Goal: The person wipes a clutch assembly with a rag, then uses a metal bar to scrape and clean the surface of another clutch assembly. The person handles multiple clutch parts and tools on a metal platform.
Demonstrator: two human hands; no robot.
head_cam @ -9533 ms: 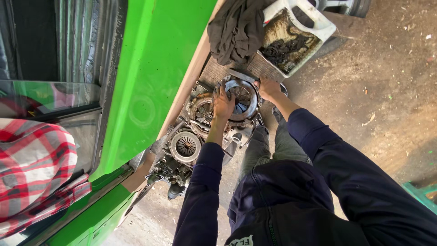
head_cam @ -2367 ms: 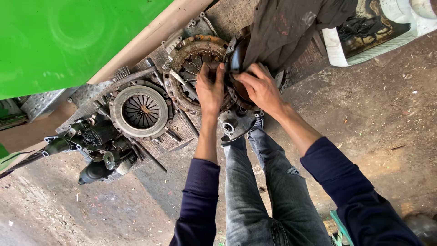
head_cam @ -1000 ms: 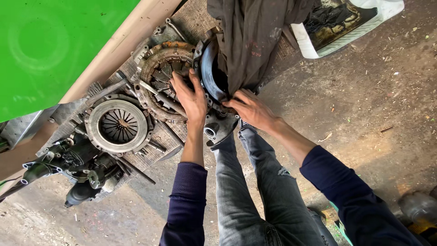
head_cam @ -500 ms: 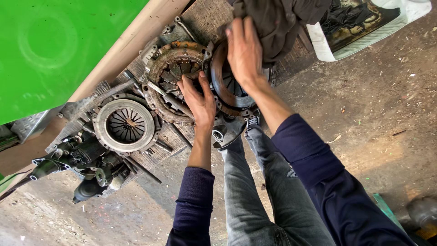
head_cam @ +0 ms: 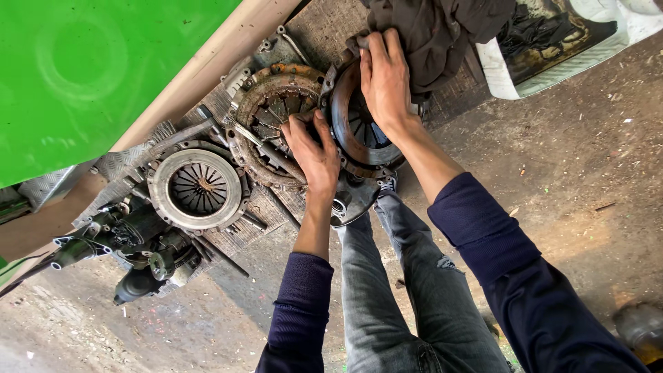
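Observation:
My left hand [head_cam: 314,148] grips the lower left rim of a rusty round clutch plate [head_cam: 359,135] that stands tilted on edge. My right hand [head_cam: 383,76] lies flat over the plate's upper face, fingers spread toward a dark brown rag [head_cam: 435,31] just above it. Behind my left hand lies a second rusty clutch cover [head_cam: 273,114] with spring fingers, flat on a metal sheet. A cleaner grey clutch cover [head_cam: 197,188] sits further left.
A green vehicle panel [head_cam: 90,69] fills the upper left. Dark engine parts [head_cam: 131,242] lie at the lower left on a checkered plate. A white tray [head_cam: 552,48] with dark bits is at the upper right. My legs in jeans [head_cam: 394,290] stand on dirt ground.
My right hand has moved from the plate's lower edge up onto its upper face near the rag. My left hand has stayed at the plate's left rim.

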